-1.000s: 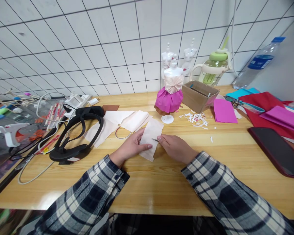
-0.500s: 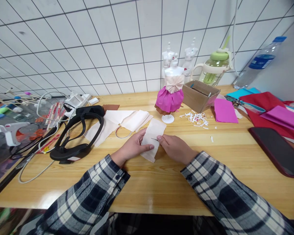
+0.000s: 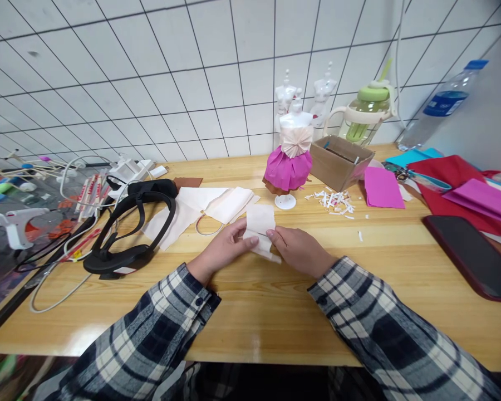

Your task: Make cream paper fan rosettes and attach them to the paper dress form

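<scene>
Writing: none legible anywhere; blue label on the clear bottle [image 3: 442,106] too small to read. Counts below.

Cream fabric strip [image 3: 259,231], 1 piece, folded over on itself, held just above the table [image 3: 250,312] between both hands, in front of the dressed mannequin.

Left hand [image 3: 223,250]: thumb and fingers pinched on the left edge of the strip. Right hand [image 3: 300,250]: fingertips closed on the right edge of the strip; thin needle-like item at the pinch, too small to confirm. 2 plaid sleeves [image 3: 158,328] reaching in from the bottom edge.

Mini mannequins: 3 in all. 1 dressed mannequin [image 3: 290,161] in a magenta skirt with a cream pleated bodice, upright on a round white base; 2 bare white mannequins [image 3: 323,92] behind it against the tiled wall.

Loose cream fabric pieces [image 3: 209,206], lying overlapped to the left of the strip; exact number unclear. 1 black head strap [image 3: 129,234] farther left, beside white cables. 1 glue gun [image 3: 14,225] at the far left.

1 open cardboard box [image 3: 340,161] right of the dressed mannequin; white paper shreds [image 3: 334,201] scattered in front of it. 1 loose magenta sheet [image 3: 382,189] beside the box. 1 green-lidded jug [image 3: 365,114] near the wall. 1 dark phone [image 3: 471,256] flat at the right, near red and pink fabric [image 3: 463,184].
</scene>
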Demonstrator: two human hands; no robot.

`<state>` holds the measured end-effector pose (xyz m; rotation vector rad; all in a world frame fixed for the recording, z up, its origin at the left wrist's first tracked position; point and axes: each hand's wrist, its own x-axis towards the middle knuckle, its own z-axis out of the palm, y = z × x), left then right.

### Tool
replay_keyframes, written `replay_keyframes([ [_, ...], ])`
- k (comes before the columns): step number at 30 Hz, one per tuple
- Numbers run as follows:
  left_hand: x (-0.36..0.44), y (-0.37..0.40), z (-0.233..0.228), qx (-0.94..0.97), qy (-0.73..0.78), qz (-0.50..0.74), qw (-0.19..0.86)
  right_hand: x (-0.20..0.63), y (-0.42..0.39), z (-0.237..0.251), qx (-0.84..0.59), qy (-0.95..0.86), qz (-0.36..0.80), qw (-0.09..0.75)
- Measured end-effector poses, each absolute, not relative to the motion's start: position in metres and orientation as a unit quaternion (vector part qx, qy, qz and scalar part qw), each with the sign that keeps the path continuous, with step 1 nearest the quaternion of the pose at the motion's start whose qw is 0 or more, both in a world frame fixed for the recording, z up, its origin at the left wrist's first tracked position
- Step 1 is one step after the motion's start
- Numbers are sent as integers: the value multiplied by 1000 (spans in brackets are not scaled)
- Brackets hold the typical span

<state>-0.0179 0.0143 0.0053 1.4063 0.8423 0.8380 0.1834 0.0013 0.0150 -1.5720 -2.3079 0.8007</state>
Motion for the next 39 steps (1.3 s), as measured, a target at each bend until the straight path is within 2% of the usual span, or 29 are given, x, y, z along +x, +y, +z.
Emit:
replay_keyframes([
  [6, -23, 19, 5, 617, 456, 369, 524, 185, 2, 15, -517, -785, 311, 141],
  [14, -20, 17, 6, 615, 497, 379, 481, 184, 5, 10, -507, -758, 366, 189],
  [21, -17, 12, 10, 606, 482, 357, 522, 185, 6, 8, -492, -753, 389, 200],
  [39, -20, 15, 3, 583, 465, 373, 552, 184, 6, 7, -485, -759, 383, 203],
])
